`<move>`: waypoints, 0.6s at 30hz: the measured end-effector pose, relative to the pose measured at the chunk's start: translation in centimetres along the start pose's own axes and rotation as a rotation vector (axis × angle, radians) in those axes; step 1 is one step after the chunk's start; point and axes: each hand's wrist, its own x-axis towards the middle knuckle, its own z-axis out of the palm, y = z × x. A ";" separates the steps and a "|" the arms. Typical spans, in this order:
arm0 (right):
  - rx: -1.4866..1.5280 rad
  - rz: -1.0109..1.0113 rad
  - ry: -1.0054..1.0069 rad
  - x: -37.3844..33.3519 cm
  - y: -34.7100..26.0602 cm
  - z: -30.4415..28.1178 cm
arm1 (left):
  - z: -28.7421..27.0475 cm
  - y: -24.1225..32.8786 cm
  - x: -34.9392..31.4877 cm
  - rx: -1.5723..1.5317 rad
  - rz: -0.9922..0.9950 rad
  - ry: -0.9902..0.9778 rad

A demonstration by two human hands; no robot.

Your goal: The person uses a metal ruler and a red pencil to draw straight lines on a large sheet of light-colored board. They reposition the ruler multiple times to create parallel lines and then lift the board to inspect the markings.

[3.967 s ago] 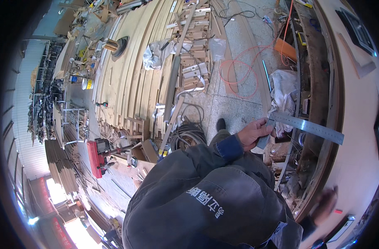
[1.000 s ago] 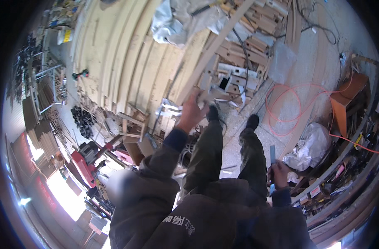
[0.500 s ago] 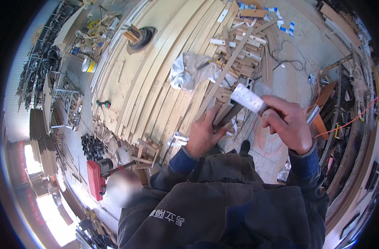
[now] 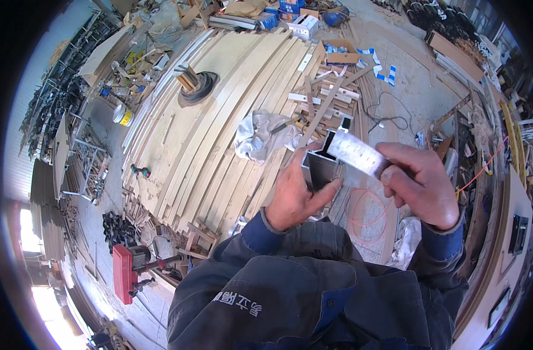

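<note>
In front of my body, my left hand [image 4: 293, 195] is wrapped round a dark, hollow metal profile [image 4: 322, 170], its open end facing up at me. Between the thumb and curled fingers of my right hand [image 4: 421, 185] is a flat, silvery metal strip [image 4: 355, 155]. The strip's far end lies over or against the profile's top edge; whether they touch cannot be made out. Just beyond my left hand, a crumpled whitish cloth [image 4: 258, 137] rests on long pale wooden planks [image 4: 220, 131], with a tool that looks like a hammer [image 4: 285, 125] on it.
A pile of short wooden offcuts [image 4: 331, 93] lies ahead. On the left are a green drill [image 4: 141, 171], a white and yellow bucket [image 4: 123, 115] and a red machine [image 4: 123, 273]. A black cable [image 4: 395, 111] and an orange hose [image 4: 368, 230] run over the floor at right.
The view has shifted, showing more of the far floor. The profile has tipped so its hollow end shows. My right hand still holds the strip, which sits close by the profile's end.
</note>
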 end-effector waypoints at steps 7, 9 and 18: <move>-0.047 -0.065 0.099 -1.5 -3.4 -0.9 | -2.0 2.3 1.1 0.089 0.343 0.181; -0.104 -0.077 0.096 -1.6 -3.9 -1.3 | -2.4 2.7 1.2 0.103 0.399 0.202; -0.227 -0.055 0.063 -3.1 -6.4 -0.4 | -3.0 3.0 0.4 0.088 0.423 0.153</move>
